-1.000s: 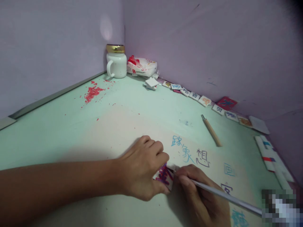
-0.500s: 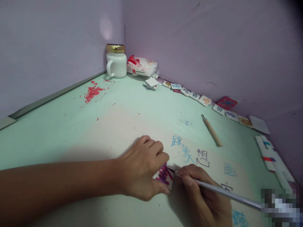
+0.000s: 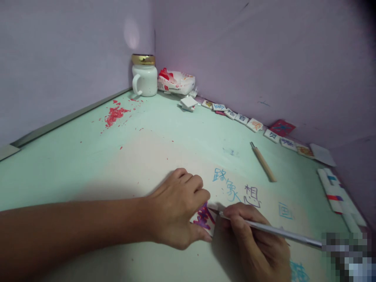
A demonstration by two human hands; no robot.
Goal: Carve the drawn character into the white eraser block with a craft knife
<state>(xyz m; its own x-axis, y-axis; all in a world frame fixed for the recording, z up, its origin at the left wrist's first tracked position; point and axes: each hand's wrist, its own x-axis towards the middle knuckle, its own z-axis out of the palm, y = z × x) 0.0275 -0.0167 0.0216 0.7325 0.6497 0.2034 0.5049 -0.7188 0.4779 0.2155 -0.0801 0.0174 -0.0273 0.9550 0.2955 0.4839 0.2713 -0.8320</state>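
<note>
A small white block [image 3: 210, 232] with purple and red marker strokes lies on the table, pinched at its edges between the thumb and fingers of my left hand [image 3: 178, 213]. My right hand [image 3: 258, 243] grips a silver craft knife [image 3: 282, 234] like a pen. Its pointed blade meets the block's marked face near the upper right part. The left hand's fingers cover the block's far left side. Faint blur and the small size leave the cut itself unclear.
Paper with handwritten characters [image 3: 252, 196] lies under the hands. A wood-handled carving tool [image 3: 263, 162] rests beyond it. Marked blocks [image 3: 254, 125] line the wall. Red shavings [image 3: 115, 115], a white lidded mug [image 3: 145, 80] and a tissue pack [image 3: 177, 82] sit farther back. White markers [image 3: 333, 192] lie right.
The craft knife's blade has shifted slightly left onto the marked face, and its rear end has risen a little. My right hand has turned slightly; my left hand stays put.
</note>
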